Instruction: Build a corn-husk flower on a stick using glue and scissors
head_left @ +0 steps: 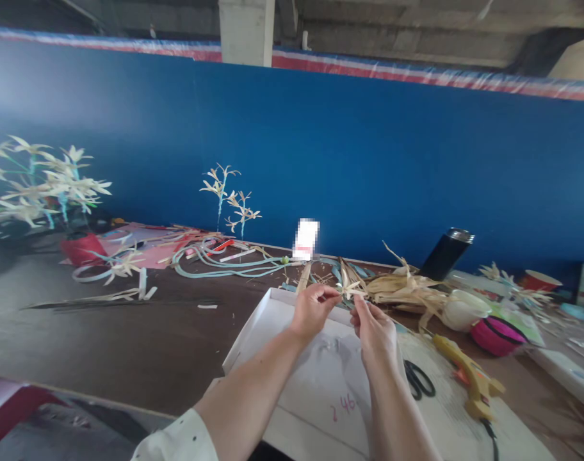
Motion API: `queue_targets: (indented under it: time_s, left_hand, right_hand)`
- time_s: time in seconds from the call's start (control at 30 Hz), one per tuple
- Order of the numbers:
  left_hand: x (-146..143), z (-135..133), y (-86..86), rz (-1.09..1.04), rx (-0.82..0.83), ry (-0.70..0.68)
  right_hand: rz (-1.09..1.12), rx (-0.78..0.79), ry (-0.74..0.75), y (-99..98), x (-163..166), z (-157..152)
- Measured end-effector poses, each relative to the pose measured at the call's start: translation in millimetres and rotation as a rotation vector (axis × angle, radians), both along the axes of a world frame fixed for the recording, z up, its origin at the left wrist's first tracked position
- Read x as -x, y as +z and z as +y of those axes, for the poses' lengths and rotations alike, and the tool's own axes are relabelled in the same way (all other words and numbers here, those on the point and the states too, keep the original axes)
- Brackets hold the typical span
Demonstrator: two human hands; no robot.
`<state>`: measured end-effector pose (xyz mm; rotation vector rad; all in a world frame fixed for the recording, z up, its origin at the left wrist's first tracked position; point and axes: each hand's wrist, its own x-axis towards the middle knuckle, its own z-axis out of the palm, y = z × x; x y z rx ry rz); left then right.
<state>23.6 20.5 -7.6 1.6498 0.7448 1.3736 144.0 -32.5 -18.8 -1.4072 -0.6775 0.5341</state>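
Both my hands meet above a shallow white box (260,320), around a small cream-coloured artificial flower (350,289). My left hand (316,310) pinches the flower from its left side, thumb and fingers together. On the other side my right hand (374,323) grips it between thumb and fingertips. The petals are narrow and pale, like strips of dried husk; the fingertips hide the flower's base. Just behind the hands lies a heap of dried corn husks (388,288). Black-handled scissors (419,380) rest right of my right forearm, partly covered by it.
A yellow hot glue gun (469,378) lies on the right with its cord. Behind it are a pink pouch (498,335), a white bowl (465,309) and a black thermos (446,253). Pale blue tubing (215,272) and a red pot (83,248) are left; finished husk flowers (56,179) stand far left.
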Motion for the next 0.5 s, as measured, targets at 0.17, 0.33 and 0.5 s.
queue_targets:
  time_s: [0.17, 0.33, 0.5]
  left_hand:
    - [-0.9, 2.4, -4.0, 0.009, -0.051, 0.01]
    - [-1.1, 2.9, -6.7, 0.05, -0.15, 0.068]
    - [2.2, -0.9, -2.8, 0.079, -0.291, 0.075]
  right_hand:
    - [-0.062, -0.116, 0.096, 1.6, 2.8, -0.9]
    - [-0.045, -0.114, 0.249, 1.5, 6.3, -0.9]
    - [-0.131, -0.056, 0.25, 7.1, 8.1, -4.5]
